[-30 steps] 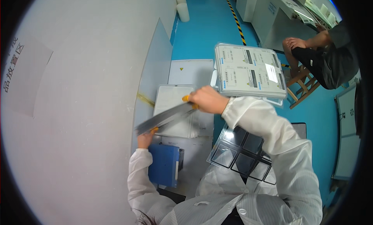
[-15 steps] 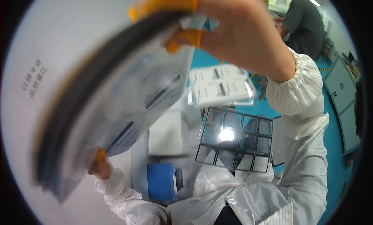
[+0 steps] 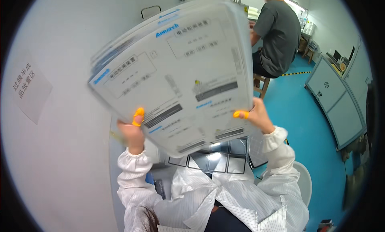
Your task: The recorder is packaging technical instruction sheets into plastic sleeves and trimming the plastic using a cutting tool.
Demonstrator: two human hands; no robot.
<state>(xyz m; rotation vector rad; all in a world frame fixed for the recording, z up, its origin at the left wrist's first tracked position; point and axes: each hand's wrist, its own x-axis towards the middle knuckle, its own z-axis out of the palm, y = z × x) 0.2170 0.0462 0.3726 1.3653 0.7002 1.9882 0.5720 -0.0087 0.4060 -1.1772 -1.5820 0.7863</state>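
Note:
A thick stack of large white printed sheets (image 3: 188, 71) is raised in front of me, its printed face tilted toward me. My left hand (image 3: 134, 129) grips the stack's lower left edge, thumb on the face. On the lower right edge, my right hand (image 3: 258, 116) is closed with its thumb pressed on the front. Orange finger cots cover both thumbs. The other fingers are behind the sheets. Below the stack, close to my body, lies a clear panel with a black grid (image 3: 236, 164), its upper part hidden by the sheets.
At the far right a person in a grey shirt (image 3: 276, 35) sits on a wooden stool (image 3: 261, 85). Grey cabinets (image 3: 337, 99) line the right side over blue floor (image 3: 286, 99). A paper notice (image 3: 32, 91) is on the pale surface at left.
The stack has swung from a steep slant at the left to facing me in the middle. My right hand has come down and my left hand has risen. My view has shifted rightward.

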